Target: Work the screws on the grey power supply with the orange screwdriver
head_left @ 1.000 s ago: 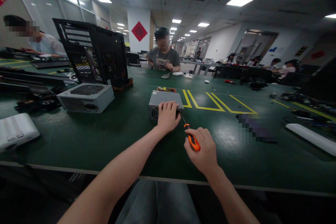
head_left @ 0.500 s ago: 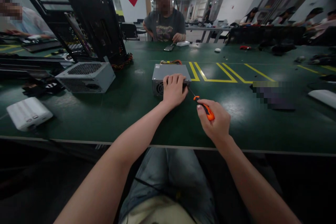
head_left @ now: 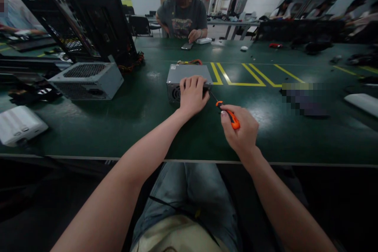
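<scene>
A grey computer power supply (head_left: 190,71) lies on the green table before me, its fan grille partly covered. Over its front edge curls my left hand (head_left: 193,95), fingers on the top face and thumb by the front right corner, gripping it. My right hand (head_left: 243,126) is closed around an orange and black screwdriver (head_left: 232,119). The thin shaft points up and left at the front right corner of the power supply; the tip is hidden by my left hand. Coloured cables (head_left: 190,62) show behind the unit.
Left of it stand a second power supply (head_left: 88,80), a black computer case (head_left: 88,12) and a white box-shaped device (head_left: 22,126). At right lies a dark, blurred flat object (head_left: 307,102). Across the table a person (head_left: 183,17) has a hand near a phone (head_left: 187,46).
My view has tilted down slightly, so the scene sits higher and a little left. Both hands keep their holds, and the screwdriver still points at the same corner.
</scene>
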Motion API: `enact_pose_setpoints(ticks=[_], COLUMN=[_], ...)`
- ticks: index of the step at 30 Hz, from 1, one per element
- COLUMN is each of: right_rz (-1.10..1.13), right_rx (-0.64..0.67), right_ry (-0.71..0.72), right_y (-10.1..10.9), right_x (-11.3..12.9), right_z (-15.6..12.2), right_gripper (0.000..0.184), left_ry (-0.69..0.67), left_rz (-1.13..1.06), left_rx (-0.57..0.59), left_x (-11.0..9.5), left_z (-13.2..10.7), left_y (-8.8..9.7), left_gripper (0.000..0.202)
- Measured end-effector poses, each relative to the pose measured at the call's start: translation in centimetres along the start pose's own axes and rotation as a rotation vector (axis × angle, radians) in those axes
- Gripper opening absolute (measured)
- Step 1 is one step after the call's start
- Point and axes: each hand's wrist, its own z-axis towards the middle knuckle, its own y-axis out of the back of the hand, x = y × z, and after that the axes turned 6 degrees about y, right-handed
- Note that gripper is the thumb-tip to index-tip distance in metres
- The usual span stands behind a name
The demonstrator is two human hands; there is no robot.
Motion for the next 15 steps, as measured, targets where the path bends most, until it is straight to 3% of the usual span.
enact_pose_setpoints(ticks=[6,15], right_rz=[-0.029,-0.066], right_rx=[0.014,0.066], right_ry=[-0.049,0.035], right_y=[0.08,0.11], right_x=[0.07,-0.01], right_z=[-0.04,0.08], right_gripper=[0.018,0.012], left_ry=[0.003,-0.007], left_rz=[-0.01,-0.011], left_rx=[-0.024,-0.029], left_x=[-0.03,-0.1], left_z=[0.01,0.04], left_y=[0.09,0.3], left_gripper=[0.03,0.03])
